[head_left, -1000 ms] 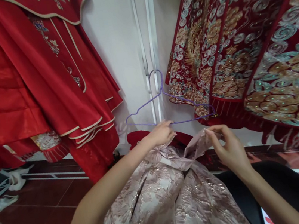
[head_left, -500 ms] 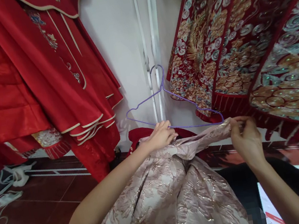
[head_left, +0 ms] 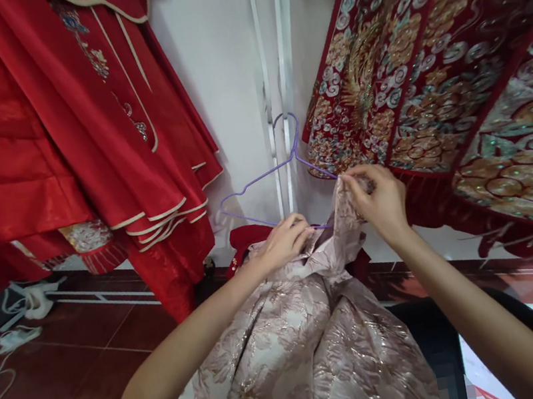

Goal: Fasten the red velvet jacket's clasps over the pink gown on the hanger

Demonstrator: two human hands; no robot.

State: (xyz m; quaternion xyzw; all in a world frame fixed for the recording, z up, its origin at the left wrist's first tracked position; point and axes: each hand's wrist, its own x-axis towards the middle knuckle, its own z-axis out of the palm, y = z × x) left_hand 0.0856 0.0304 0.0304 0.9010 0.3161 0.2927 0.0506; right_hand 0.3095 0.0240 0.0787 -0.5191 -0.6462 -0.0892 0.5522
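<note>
A pale pink-gold brocade garment (head_left: 292,330) with a shiny leaf pattern spreads below my hands. Behind its top edge is a purple clothes hanger (head_left: 263,176), its hook up by the white rails. My left hand (head_left: 287,243) is closed at the garment's upper edge, over the hanger's bottom bar; the fingertips are partly hidden. With thumb and fingers, my right hand (head_left: 380,198) pinches the end of the garment's band, raised against the hanger's right arm. That hand and the cloth cover the hanger's right end.
Red garments with cream piping (head_left: 142,179) hang on the left. Dark red embroidered garments (head_left: 429,79) hang on the right. White vertical rails (head_left: 274,90) stand between them before a pale wall. White cables (head_left: 3,362) lie on the dark red tiled floor (head_left: 74,392).
My right hand has moved left and up, folding the stretched band of the brocade garment up to the hanger's right arm. My left hand stays nearly in place.
</note>
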